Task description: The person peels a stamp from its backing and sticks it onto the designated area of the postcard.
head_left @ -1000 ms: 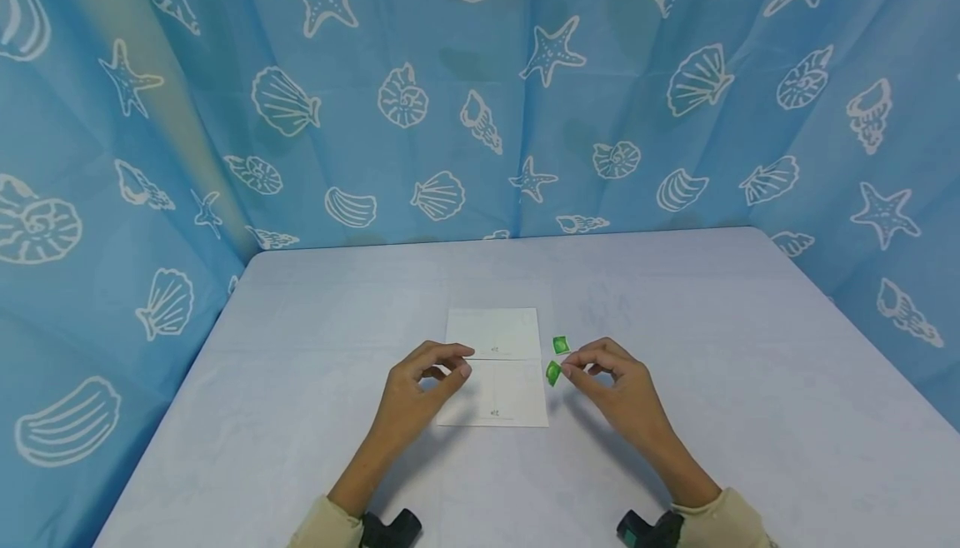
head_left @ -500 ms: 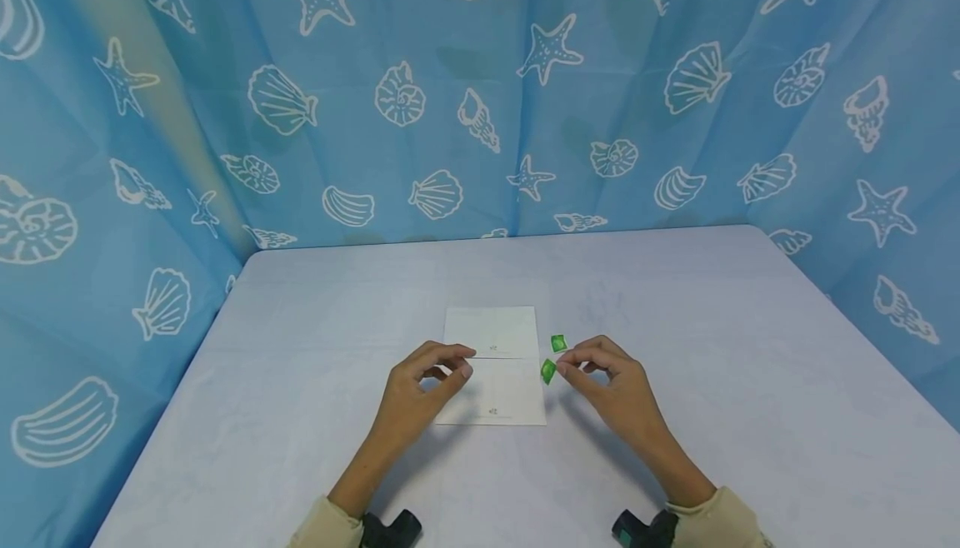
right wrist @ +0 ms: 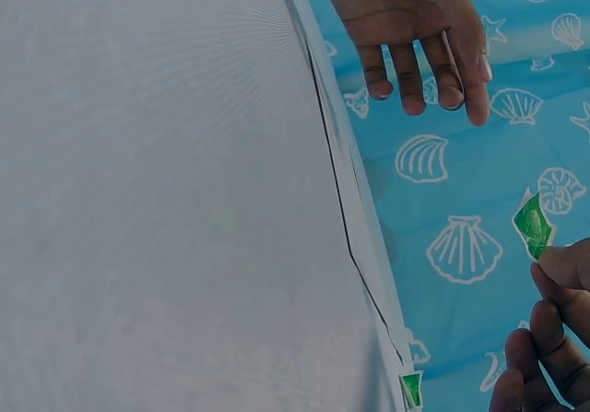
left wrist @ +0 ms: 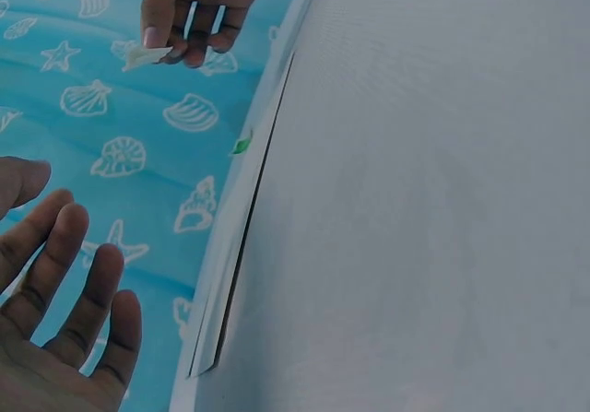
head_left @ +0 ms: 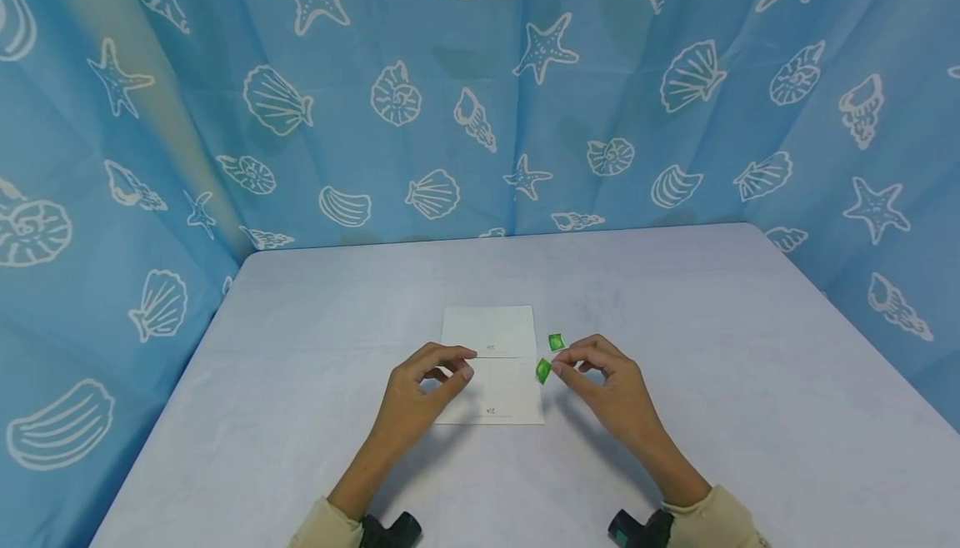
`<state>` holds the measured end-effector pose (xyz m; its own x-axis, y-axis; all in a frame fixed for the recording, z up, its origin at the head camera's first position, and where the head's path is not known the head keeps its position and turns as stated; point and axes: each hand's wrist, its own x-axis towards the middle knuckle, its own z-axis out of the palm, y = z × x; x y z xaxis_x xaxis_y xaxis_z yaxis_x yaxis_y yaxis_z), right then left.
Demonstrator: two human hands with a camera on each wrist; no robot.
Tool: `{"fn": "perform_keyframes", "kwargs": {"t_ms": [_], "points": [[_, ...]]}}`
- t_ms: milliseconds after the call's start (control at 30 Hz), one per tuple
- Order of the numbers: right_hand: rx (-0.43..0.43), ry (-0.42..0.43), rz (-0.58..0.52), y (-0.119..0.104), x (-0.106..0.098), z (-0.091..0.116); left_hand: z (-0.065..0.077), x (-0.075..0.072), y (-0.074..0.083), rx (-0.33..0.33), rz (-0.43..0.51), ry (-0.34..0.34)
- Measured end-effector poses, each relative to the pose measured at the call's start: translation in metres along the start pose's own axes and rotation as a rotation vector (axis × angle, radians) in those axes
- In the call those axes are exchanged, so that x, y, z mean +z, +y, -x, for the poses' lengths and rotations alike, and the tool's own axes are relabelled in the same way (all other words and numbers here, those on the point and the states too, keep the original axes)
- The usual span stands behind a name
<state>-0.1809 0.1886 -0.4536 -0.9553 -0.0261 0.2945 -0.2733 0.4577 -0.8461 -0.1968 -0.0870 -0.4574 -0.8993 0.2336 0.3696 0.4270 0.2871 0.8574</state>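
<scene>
My right hand (head_left: 611, 381) pinches a small green paper piece (head_left: 543, 371) between thumb and index finger, above the right edge of a white card (head_left: 510, 390). From the right wrist, this piece (right wrist: 534, 226) shows a white border and pointed corners; its pale back (left wrist: 146, 57) faces the left wrist camera. A second green piece (head_left: 556, 341) lies on the table just right of the card. My left hand (head_left: 420, 386) hovers over the card's left side, fingers relaxed and apart, with nothing in them. Across the card runs a crease or seam, and each half bears a tiny printed mark.
A white cloth covers the table (head_left: 675, 298). Behind it and along both sides hangs a blue curtain (head_left: 465, 73) with white shell and starfish drawings. Dark devices (head_left: 390, 530) are strapped at both wrists, below beige sleeves (head_left: 326, 525).
My right hand has shifted slightly left with the green paper piece, which now overlaps the card's right edge. The left hand has stayed nearly still.
</scene>
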Motion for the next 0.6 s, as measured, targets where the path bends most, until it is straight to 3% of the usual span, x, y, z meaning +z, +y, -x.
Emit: {"fn": "perform_keyframes", "kwargs": {"t_ms": [600], "points": [[-0.017, 0.003, -0.009, -0.0085, 0.0026, 0.0021, 0.0011, 0.0029, 0.0028, -0.012, 0.022, -0.019]]}}
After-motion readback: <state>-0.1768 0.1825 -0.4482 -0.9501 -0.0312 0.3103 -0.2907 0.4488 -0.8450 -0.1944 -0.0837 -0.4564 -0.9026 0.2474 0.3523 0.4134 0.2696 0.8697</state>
